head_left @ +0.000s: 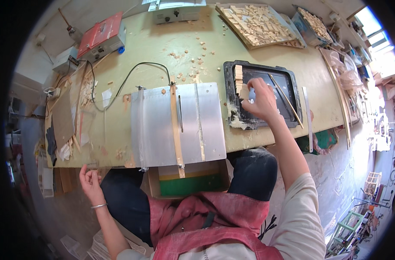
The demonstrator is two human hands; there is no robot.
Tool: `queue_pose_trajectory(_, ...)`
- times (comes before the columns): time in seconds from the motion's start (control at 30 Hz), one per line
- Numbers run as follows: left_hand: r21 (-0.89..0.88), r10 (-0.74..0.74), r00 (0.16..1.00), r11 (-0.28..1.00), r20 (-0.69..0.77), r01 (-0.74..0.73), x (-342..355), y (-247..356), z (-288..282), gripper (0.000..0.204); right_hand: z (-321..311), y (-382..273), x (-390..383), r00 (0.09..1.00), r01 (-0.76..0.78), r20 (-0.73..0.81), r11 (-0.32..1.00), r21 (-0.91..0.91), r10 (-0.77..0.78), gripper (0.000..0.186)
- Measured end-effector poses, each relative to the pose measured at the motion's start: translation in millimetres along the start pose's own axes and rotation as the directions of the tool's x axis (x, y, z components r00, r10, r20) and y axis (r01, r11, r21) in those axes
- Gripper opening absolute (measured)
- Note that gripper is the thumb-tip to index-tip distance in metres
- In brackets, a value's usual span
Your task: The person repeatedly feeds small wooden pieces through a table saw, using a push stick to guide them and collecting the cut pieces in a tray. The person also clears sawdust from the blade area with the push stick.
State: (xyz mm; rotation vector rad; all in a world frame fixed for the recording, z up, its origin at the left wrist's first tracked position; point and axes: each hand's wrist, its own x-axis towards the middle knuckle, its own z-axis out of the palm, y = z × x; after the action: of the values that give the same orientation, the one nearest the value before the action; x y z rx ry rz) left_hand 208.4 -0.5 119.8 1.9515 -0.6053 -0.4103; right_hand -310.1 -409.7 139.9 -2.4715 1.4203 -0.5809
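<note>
My right hand reaches over a black tray on the right of the table, thumb and fingers curved apart, beside a row of small wooden blocks along the tray's left side. Nothing clearly shows held between these fingers. A thin wooden stick lies slanted across the tray, next to the hand. My left hand is at the table's front edge on the left, its fingers curled together; what they hold, if anything, I cannot make out. Between the hands lies a metal plate with a wooden strip across it.
A board heaped with wooden blocks and a bin of blocks stand at the back right. Loose bits are scattered behind the plate. A black cable loops left of it. A metal ruler overhangs the front edge.
</note>
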Motion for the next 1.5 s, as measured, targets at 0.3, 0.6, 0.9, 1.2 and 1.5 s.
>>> queue_pose_trajectory(0.3,-0.056,0.084,0.996,0.995,-0.024,-0.085,-2.2,4.0,7.0,0.045,-17.1,-153.6,-79.3,0.946,0.288,0.110,0.947,0.140,-0.304,0.042)
queue_pose_trajectory(0.6,-0.064,0.522,0.785,0.843,0.334,-0.534,-98.4,131.1,122.0,0.045,6.2,-183.5,-86.6,0.953,0.261,0.125,0.958,0.121,-0.275,0.062)
queue_pose_trajectory(0.9,0.092,0.543,0.537,0.642,0.646,-0.761,-93.9,171.2,206.0,0.061,28.1,-184.2,-137.0,0.977,0.179,0.128,0.981,-0.074,-0.168,0.105)
queue_pose_trajectory(1.2,0.044,0.515,0.543,0.698,0.663,-0.715,-81.3,155.2,224.9,0.045,53.3,-205.7,-147.4,0.987,0.107,0.123,0.994,-0.037,-0.101,0.108)
queue_pose_trajectory(1.5,0.083,0.457,0.574,0.730,0.679,-0.678,-83.6,156.3,222.7,0.049,37.0,-196.3,-143.6,0.970,0.179,0.173,0.983,-0.039,-0.170,0.102)
